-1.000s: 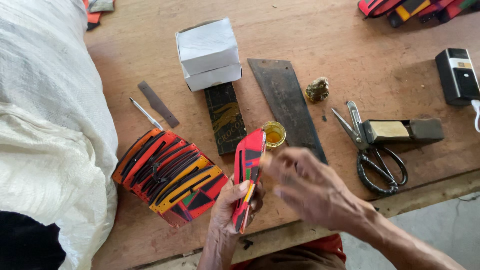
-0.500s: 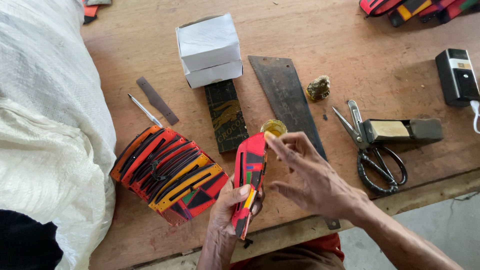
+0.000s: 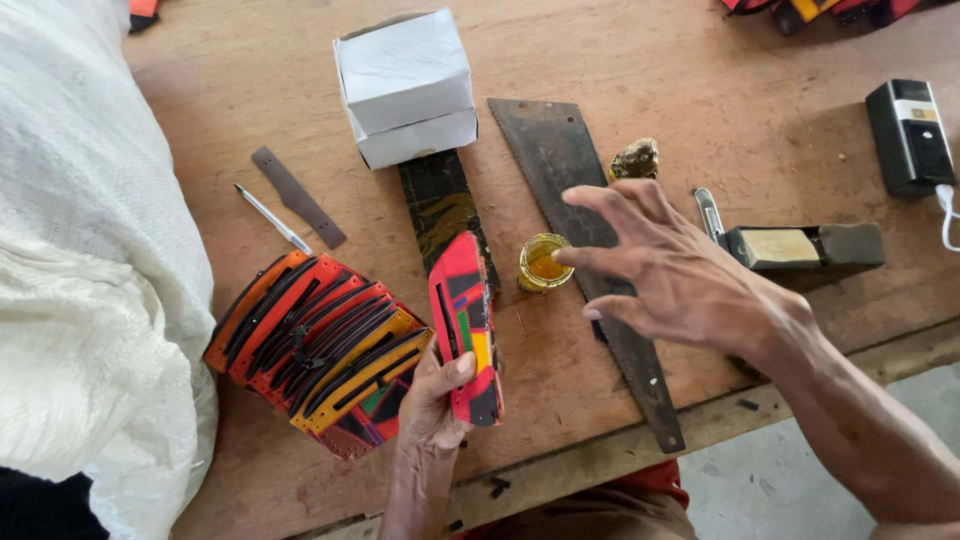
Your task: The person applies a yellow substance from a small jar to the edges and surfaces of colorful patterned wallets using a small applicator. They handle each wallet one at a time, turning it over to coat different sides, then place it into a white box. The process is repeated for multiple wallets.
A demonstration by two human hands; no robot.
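Gripping flat red patchwork piece [image 3: 465, 325], left hand [image 3: 432, 405], glossy amber jar [image 3: 543, 262]

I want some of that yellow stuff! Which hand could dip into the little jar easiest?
Probably the right hand: it is empty, its fingertips beside the small jar. The left hand is busy gripping the colourful piece.

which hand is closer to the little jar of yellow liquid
Right. The right hand reaches over the table with its fingertips right at the small jar of yellow liquid. The left hand sits lower, toward the table's near edge, holding a red patterned pouch.
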